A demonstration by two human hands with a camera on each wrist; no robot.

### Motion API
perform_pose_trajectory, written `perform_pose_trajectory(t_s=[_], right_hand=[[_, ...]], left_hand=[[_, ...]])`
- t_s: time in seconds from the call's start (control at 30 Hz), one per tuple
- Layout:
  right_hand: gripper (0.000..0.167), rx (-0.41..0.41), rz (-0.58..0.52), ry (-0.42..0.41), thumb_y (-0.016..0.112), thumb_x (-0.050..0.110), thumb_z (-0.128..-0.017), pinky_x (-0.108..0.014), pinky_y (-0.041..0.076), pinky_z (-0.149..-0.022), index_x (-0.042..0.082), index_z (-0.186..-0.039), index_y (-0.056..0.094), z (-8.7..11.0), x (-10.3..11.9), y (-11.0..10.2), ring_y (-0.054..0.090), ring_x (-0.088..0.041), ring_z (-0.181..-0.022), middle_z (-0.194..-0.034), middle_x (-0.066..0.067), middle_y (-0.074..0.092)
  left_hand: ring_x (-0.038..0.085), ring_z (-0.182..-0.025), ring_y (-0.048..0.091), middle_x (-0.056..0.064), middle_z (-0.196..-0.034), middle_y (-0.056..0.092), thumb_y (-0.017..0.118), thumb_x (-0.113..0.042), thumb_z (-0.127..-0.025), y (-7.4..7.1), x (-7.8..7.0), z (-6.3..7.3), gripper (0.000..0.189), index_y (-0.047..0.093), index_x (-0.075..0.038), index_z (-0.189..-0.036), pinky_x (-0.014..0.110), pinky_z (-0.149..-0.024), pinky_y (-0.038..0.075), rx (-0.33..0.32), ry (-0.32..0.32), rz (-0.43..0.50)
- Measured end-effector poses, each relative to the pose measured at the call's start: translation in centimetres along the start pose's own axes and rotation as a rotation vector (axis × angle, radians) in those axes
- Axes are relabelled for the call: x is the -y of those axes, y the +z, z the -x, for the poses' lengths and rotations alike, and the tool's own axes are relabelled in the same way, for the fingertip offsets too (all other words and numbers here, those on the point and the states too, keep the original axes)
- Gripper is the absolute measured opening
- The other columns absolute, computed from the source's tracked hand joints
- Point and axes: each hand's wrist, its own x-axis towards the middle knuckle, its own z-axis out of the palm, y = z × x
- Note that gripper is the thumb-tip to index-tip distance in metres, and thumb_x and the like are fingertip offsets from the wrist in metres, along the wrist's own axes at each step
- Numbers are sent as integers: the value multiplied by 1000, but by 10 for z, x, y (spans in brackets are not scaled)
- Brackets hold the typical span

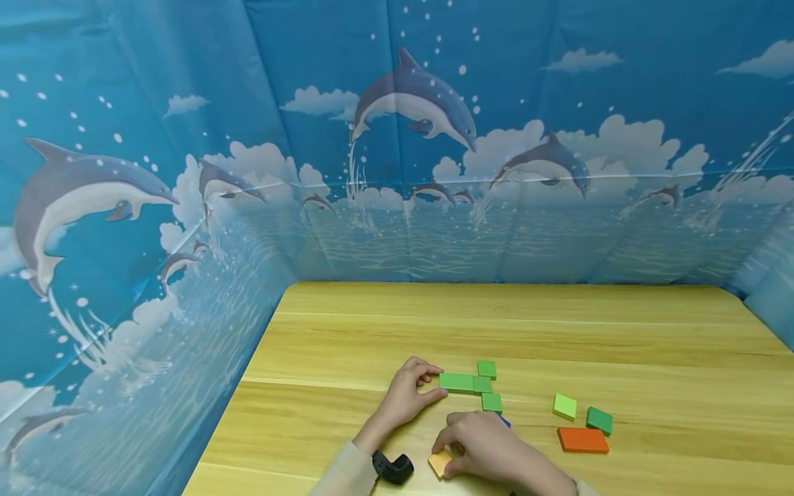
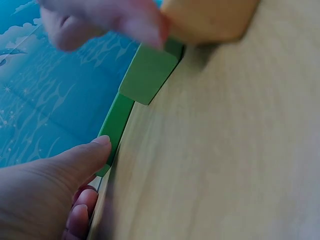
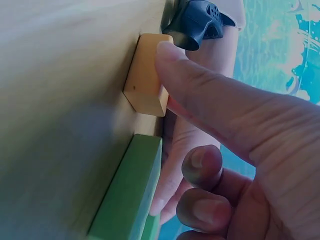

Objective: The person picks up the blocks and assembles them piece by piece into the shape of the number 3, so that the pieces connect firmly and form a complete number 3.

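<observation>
My left hand (image 1: 406,394) holds the left end of a long green block (image 1: 456,383) lying flat, with thumb and fingers on its two long sides. Against that block's right end sits a green square block (image 1: 482,384). More green squares lie at its corners, one behind (image 1: 486,370) and one in front (image 1: 491,401). A light orange block (image 1: 440,463) is pinched between thumb and fingers of my right hand (image 1: 484,444), low over the table or on it; I cannot tell which. The right wrist view shows the thumb on the orange block (image 3: 145,70). A blue piece (image 1: 505,420) is mostly hidden behind the right hand.
To the right lie a lime square block (image 1: 564,406), a dark green block (image 1: 599,420) and a red-orange rectangular block (image 1: 583,440). A black band with a device (image 1: 393,468) is on the left wrist. Dolphin-printed sheets (image 1: 434,241) stand behind and beside the wooden table (image 1: 496,324).
</observation>
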Motion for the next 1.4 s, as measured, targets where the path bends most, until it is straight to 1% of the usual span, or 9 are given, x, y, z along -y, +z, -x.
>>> perform_pose_trajectory(t_s=[0.23,0.47,0.57,0.73,0.93,1.07,1.2,1.4], right_hand=[[27,-29,45,-18,80,42,-69,-18,31,-48,27,-91,75,-13,-1,5,35,4,-54,-69,19,43],[31,-80,49,16,81,46,-68,-20,33,-52,23,-88,74,-20,-6,8,39,3,-58,-75,17,51],[32,-107,61,36,80,47,-68,-21,34,-52,20,-84,73,-21,-7,9,40,3,-59,-75,16,53],[33,-143,77,66,80,49,-68,-21,34,-49,19,-80,72,-22,-9,11,40,1,-57,-75,13,52],[34,-156,79,119,78,54,-68,-21,33,-45,22,-76,69,-23,-10,11,40,0,-57,-78,13,52],[34,-152,76,144,78,54,-69,-22,33,-45,22,-75,68,-23,-10,10,41,0,-57,-77,14,52],[34,-161,93,151,77,54,-70,-22,33,-46,21,-75,68,-24,-11,11,45,-1,-60,-81,11,58],[34,-202,134,152,78,53,-68,-22,36,-48,22,-74,67,-23,-13,13,53,-5,-66,-90,6,64]], left_hand=[[5,-84,49,-7,-97,51,73,-31,-84,0,0,0,34,68,-13,-112,21,-75,45,-1,-10,-7],[6,-83,48,-7,-95,50,72,-30,-85,-1,0,0,33,67,-13,-112,21,-75,44,3,-2,-12],[6,-83,48,-6,-95,51,73,-27,-86,-1,0,-1,31,67,-12,-112,21,-74,44,2,2,-15],[5,-83,48,-6,-95,51,72,-23,-86,-1,-1,-1,28,67,-12,-112,21,-74,44,7,-3,-25],[5,-83,47,-6,-95,50,72,-27,-86,-1,0,-1,30,67,-13,-112,21,-75,44,4,-7,-29],[5,-82,47,-6,-94,50,71,-29,-86,-1,-1,-1,31,67,-12,-112,21,-74,44,2,-1,-26],[6,-82,47,-6,-94,50,71,-30,-86,-1,-1,-1,32,67,-13,-112,21,-74,44,5,-2,-23],[5,-84,48,-7,-96,50,71,-33,-86,-1,0,-1,34,67,-13,-113,21,-75,44,4,-2,-29]])
